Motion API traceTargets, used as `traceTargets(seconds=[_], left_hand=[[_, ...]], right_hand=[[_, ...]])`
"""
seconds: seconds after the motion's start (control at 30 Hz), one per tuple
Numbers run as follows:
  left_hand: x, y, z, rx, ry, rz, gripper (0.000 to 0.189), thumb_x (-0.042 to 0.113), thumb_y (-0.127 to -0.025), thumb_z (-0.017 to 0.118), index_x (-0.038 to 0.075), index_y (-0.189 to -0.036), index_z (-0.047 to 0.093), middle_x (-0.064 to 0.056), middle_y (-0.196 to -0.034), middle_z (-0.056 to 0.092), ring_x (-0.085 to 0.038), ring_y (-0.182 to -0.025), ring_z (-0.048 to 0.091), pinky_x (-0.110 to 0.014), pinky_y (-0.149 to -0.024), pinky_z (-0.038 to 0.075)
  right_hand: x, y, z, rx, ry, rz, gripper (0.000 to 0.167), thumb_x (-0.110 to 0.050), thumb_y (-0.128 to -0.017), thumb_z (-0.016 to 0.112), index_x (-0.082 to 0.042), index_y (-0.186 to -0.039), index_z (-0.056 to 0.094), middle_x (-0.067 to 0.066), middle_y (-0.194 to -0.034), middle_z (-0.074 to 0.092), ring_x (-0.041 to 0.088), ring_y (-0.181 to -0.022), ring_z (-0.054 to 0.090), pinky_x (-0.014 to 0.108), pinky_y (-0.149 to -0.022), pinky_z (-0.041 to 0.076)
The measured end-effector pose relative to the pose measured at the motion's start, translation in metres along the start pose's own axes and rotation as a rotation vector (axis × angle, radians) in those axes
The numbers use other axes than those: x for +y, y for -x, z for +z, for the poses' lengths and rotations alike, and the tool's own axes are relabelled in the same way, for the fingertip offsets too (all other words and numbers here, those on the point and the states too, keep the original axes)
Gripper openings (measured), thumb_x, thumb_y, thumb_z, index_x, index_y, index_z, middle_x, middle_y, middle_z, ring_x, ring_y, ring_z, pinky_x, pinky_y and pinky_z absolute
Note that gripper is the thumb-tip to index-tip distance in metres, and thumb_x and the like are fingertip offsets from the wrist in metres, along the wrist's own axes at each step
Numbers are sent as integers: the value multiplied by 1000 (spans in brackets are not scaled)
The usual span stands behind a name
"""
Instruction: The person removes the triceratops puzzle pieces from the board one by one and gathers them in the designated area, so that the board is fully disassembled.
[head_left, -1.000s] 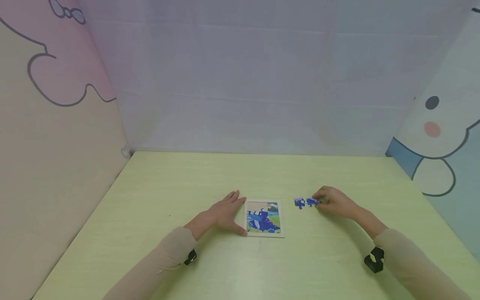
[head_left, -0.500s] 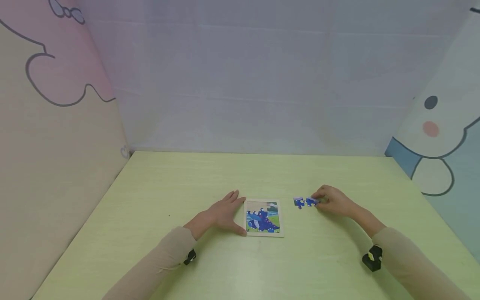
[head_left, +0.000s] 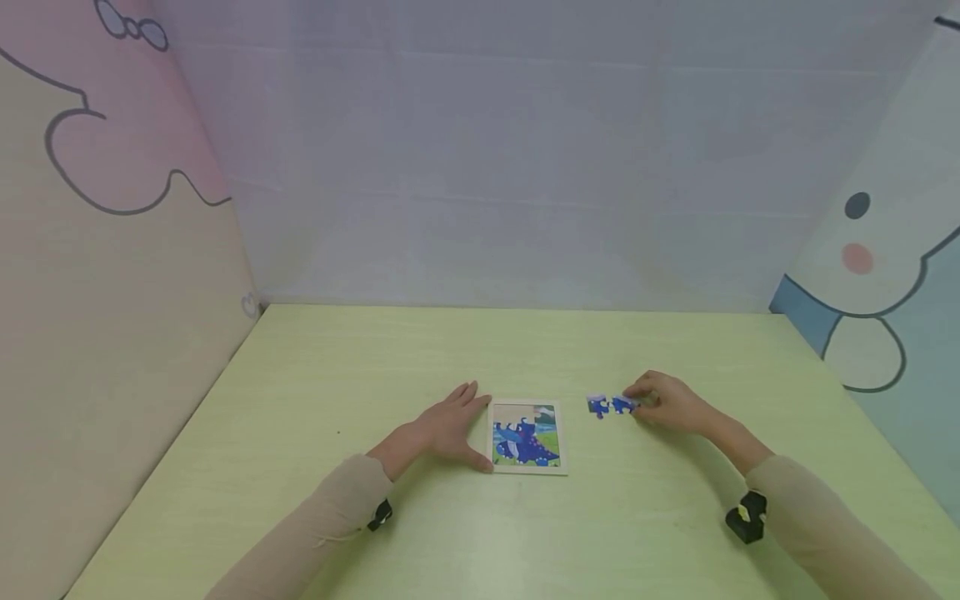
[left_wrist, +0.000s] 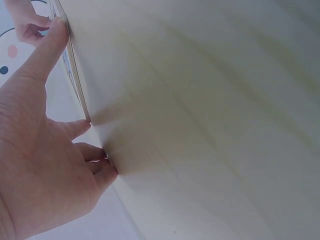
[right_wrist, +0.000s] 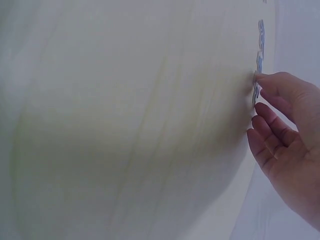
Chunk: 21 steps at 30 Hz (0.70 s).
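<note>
In the head view, a square jigsaw puzzle tray (head_left: 564, 437) with a pale frame shows a blue dinosaur picture, with bare backing at its upper left. My left hand (head_left: 453, 425) spreads along the tray's left side, thumb at the near corner and a fingertip at the far one. In the left wrist view, that hand (left_wrist: 45, 145) has its other fingertips resting on the table. Right of the tray, blue puzzle pieces (head_left: 597, 406) lie in a row. My right hand (head_left: 667, 404) pinches the puzzle piece (right_wrist: 256, 91) at the row's right end, partly hidden by the fingers.
The pale green table (head_left: 450, 350) meets a plain light wall (head_left: 480, 167) at the back. Side panels with cartoon drawings (head_left: 862, 250) stand left and right. Black bands (head_left: 747, 517) sit at both wrists.
Almost nothing moves. The right hand stays at the piece with at most a tiny shift, and the left hand keeps still against the tray.
</note>
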<state>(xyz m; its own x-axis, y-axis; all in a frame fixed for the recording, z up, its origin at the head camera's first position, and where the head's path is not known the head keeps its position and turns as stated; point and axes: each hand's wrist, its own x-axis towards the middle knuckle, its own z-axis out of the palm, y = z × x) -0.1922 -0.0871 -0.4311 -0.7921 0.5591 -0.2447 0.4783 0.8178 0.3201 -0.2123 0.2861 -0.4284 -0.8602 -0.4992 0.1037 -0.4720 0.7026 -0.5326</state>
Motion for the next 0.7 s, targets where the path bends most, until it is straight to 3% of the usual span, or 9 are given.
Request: traceTargets(seconds=[0.37, 0.6, 0.7], left_hand=[[0, 1, 1, -2, 11, -9, 106, 62, -64, 69, 10, -144, 23, -16, -151, 9, -30, -138, 5, -44, -109, 20], [3, 1, -2, -9, 20, -19, 105, 61, -65, 70, 11, -145, 22, -16, -151, 8, -30, -138, 4, -45, -109, 19], [4, 2, -2, -8, 29, -18, 105, 60, -65, 70, 11, -144, 23, -16, -151, 8, -30, -138, 5, -46, -109, 19]], right_hand=[[-7, -8, 0, -23, 16, -40, 26, -5, -77, 69, 6, -100, 64, 10, -91, 63, 27, -85, 58, 24, -63, 49], [-26, -22, 14, -37, 53, -81, 28, -13, -78, 70, 2, -101, 65, 9, -94, 63, 25, -87, 57, 39, -73, 49], [-36, -27, 20, -39, 39, -90, 27, -12, -79, 69, 2, -103, 65, 9, -95, 63, 25, -87, 58, 39, -73, 49]])
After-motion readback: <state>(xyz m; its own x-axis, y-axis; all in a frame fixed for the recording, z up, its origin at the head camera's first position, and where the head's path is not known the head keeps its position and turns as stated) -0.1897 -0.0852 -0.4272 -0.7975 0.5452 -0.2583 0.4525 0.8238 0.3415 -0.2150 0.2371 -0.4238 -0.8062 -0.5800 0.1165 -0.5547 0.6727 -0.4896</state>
